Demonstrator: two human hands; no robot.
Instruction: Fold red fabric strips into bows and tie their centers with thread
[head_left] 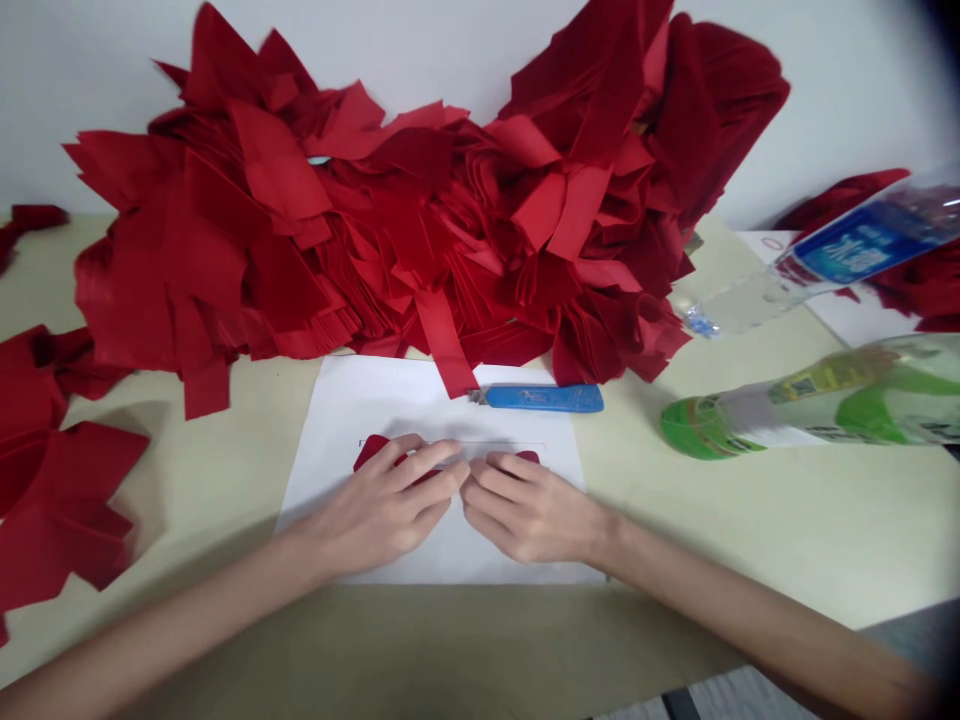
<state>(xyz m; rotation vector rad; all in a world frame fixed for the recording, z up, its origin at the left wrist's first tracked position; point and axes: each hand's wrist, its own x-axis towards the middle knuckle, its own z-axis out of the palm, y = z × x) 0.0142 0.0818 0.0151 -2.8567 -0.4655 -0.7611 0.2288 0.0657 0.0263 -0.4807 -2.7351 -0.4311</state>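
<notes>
Both hands meet over a white paper sheet with a thin printed outline. Under and between their fingers lies a red fabric piece, mostly covered, its ends showing at the left and right. My left hand has its fingers bent around the piece's left part. My right hand has its fingers curled together over the right part, its fingertips touching those of my left hand. Just above the hands, a blue utility knife rests on the sheet, its tip pointing left.
A large heap of red fabric pieces stands behind the sheet. More red pieces lie at the left. On the right, a clear bottle with a blue label and a green-labelled bottle lie on their sides on the table.
</notes>
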